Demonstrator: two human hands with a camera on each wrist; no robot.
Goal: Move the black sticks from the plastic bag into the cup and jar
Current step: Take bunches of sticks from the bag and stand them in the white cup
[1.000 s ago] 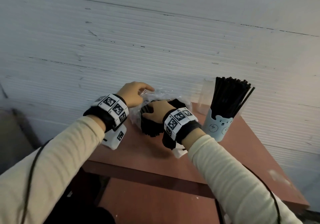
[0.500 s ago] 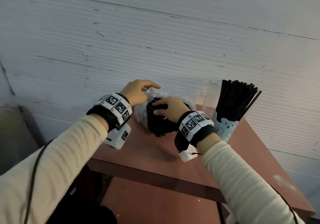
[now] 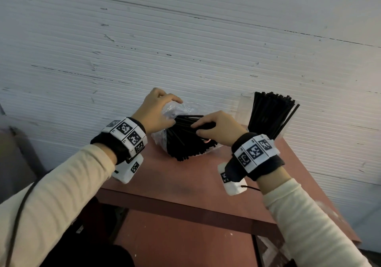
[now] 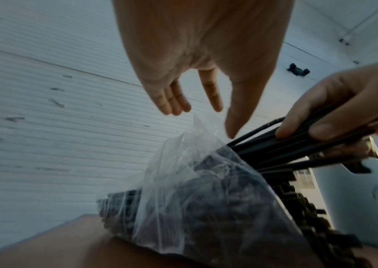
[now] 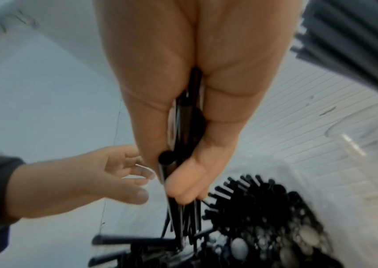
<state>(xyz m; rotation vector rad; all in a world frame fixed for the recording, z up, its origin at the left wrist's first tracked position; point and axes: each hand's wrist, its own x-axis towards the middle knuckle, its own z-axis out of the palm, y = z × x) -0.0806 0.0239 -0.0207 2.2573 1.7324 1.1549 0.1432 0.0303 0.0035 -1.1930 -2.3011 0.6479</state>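
Observation:
A clear plastic bag full of black sticks lies on the red-brown table. My right hand grips a small bunch of sticks at the bag's mouth; their far ends are still inside. My left hand hovers over the bag's top with fingers straight and loose, its thumb tip at the plastic edge. Further right, many sticks stand in the cup, which my right wrist hides. The clear jar stands beside them.
A white ribbed wall rises directly behind the table. The table's front edge runs below my wrists, with a lower shelf beneath it. Bare tabletop lies between my forearms.
My right hand has closed on a bunch of sticks and drawn it rightward, part way out of the bag. My left hand has loosened its hold on the bag's top.

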